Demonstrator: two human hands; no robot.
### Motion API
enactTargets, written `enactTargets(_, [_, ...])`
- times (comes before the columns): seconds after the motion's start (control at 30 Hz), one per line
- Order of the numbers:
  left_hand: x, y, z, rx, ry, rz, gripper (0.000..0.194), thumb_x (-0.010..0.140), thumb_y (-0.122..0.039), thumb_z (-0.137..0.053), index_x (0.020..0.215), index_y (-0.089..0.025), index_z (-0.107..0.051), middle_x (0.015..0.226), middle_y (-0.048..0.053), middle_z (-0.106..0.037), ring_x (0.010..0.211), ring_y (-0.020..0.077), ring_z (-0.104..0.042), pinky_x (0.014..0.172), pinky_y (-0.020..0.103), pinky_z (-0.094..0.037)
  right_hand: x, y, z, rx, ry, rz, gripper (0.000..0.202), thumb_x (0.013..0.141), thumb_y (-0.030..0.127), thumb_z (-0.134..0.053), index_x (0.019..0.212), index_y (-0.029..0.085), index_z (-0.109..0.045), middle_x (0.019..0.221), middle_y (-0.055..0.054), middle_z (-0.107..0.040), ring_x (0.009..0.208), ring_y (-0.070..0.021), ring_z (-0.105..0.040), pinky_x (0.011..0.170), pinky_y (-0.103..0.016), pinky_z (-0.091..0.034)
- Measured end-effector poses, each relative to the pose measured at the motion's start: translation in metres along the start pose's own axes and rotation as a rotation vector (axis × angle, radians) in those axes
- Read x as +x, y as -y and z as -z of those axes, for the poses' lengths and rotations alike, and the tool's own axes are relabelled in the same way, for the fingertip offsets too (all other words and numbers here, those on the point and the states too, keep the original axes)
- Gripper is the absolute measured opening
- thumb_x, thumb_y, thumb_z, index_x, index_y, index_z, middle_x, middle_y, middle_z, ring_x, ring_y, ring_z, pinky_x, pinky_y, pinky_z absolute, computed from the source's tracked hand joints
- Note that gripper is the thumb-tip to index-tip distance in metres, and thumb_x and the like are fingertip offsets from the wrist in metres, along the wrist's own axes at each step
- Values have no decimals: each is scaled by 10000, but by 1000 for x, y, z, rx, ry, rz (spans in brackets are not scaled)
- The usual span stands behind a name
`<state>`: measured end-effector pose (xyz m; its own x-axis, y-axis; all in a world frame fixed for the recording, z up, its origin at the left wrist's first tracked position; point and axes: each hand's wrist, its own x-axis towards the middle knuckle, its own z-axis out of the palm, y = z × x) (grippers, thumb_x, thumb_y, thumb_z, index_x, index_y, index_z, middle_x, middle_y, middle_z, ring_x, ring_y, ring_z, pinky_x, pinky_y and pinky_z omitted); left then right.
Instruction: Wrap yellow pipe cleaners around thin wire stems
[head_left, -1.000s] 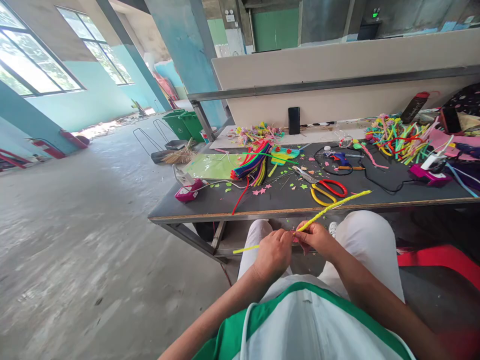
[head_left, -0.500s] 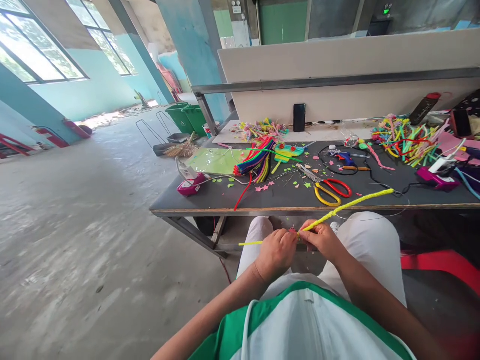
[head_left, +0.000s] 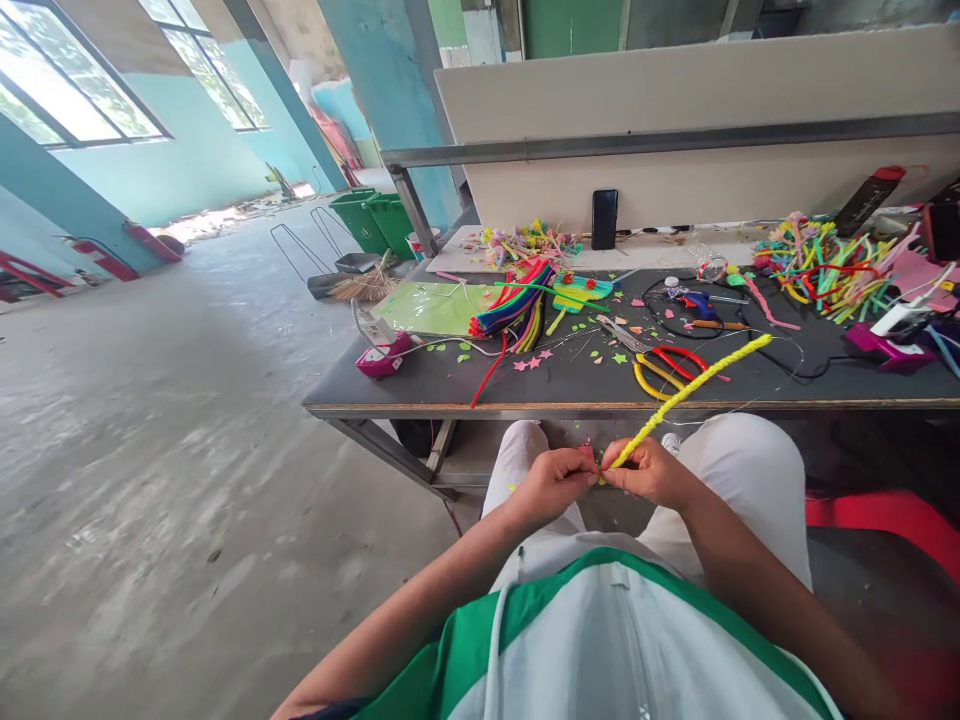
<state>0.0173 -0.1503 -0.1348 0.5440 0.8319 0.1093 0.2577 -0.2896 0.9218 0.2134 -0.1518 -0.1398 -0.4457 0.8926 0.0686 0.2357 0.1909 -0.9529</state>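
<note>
A long yellow pipe cleaner [head_left: 686, 392], thick and twisted-looking, slants up to the right out of my right hand [head_left: 649, 472]. That hand pinches it near its lower end. My left hand [head_left: 559, 483] is closed at the same end, its fingertips almost touching the right ones. A small yellow tip shows to the left of the left hand; the stretch between is hidden behind the fingers. A thin pale thread or wire [head_left: 796, 366] loops by the upper part of the pipe cleaner. Both hands are over my lap, in front of the table edge.
On the dark table [head_left: 420, 391] lie scissors [head_left: 660, 372], a bundle of coloured pipe cleaners [head_left: 517, 305], a glue gun [head_left: 697, 303] and paper scraps. A phone [head_left: 604, 219] leans at the back. A colourful heap [head_left: 821, 270] is at right, a purple power socket [head_left: 384, 356] at left.
The yellow pipe cleaner now tilts more steeply upward. Its left end, earlier sticking out well past my left hand, now barely shows. My left hand has turned slightly, and the view has shifted a little.
</note>
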Motion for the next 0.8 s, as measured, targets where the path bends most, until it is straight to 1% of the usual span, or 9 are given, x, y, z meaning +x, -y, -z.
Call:
enactTargets(0.07, [1, 3, -1, -299, 66, 186, 174, 732, -299, -639, 682, -133, -619, 594, -9, -526, 536, 83, -435, 511, 215, -319, -2, 3, 1, 11, 48, 23, 166, 784, 325, -634, 733, 168, -638, 676, -9, -565, 624, -129, -506, 574, -243, -397])
enactTargets(0.13, [2, 5, -1, -486, 126, 301, 209, 670, -311, -707, 669, -123, -616, 545, -34, -470, 485, 57, -360, 473, 209, -246, -4, 6, 2, 21, 93, 63, 169, 794, 324, -633, 738, 165, -641, 698, -17, -579, 655, -136, -520, 613, -254, -409])
enactTargets(0.23, [1, 6, -1, -660, 200, 397, 260, 624, -323, -758, 673, -120, -602, 508, -50, -427, 443, 43, -299, 442, 224, -165, -5, 9, 3, 39, 131, 120, 190, 809, 337, -628, 728, 166, -639, 706, -26, -596, 671, -146, -540, 634, -267, -418])
enactTargets(0.33, [1, 4, -1, -823, 286, 476, 307, 619, -331, -776, 670, -127, -552, 496, -64, -380, 420, 34, -263, 432, 235, -111, -5, 8, 4, 64, 110, 129, 211, 806, 362, -634, 728, 166, -640, 703, -30, -602, 664, -149, -547, 626, -271, -424])
enactTargets(0.43, [1, 2, 0, -892, 339, 534, 356, 600, -329, -800, 670, -131, -512, 503, -76, -348, 424, 23, -230, 439, 232, -79, -5, 8, 5, 59, 107, 122, 215, 805, 368, -635, 745, 162, -642, 715, -31, -601, 668, -147, -546, 631, -270, -432])
enactTargets(0.6, [0, 2, 1, -899, 407, 585, 386, 582, -327, -817, 670, -131, -496, 511, -78, -339, 431, 18, -213, 443, 231, -61, -5, 9, 8, -9, 200, 125, 214, 825, 370, -617, 769, 163, -630, 722, -27, -596, 684, -143, -541, 643, -265, -433])
enactTargets(0.67, [-1, 3, 0, -911, 417, 600, 395, 577, -325, -819, 667, -138, -483, 504, -84, -321, 429, 17, -203, 442, 228, -57, -5, 10, 9, -22, 224, 125, 210, 828, 368, -614, 776, 165, -627, 729, -26, -601, 697, -145, -551, 657, -268, -439])
enactTargets(0.8, [-3, 4, -4, -917, 408, 586, 363, 594, -347, -803, 732, -117, -559, 487, -92, -294, 421, 16, -183, 443, 220, -60, -3, 11, 10, 85, 278, 76, 214, 829, 381, -613, 792, 171, -600, 733, -27, -633, 701, -156, -597, 662, -280, -461])
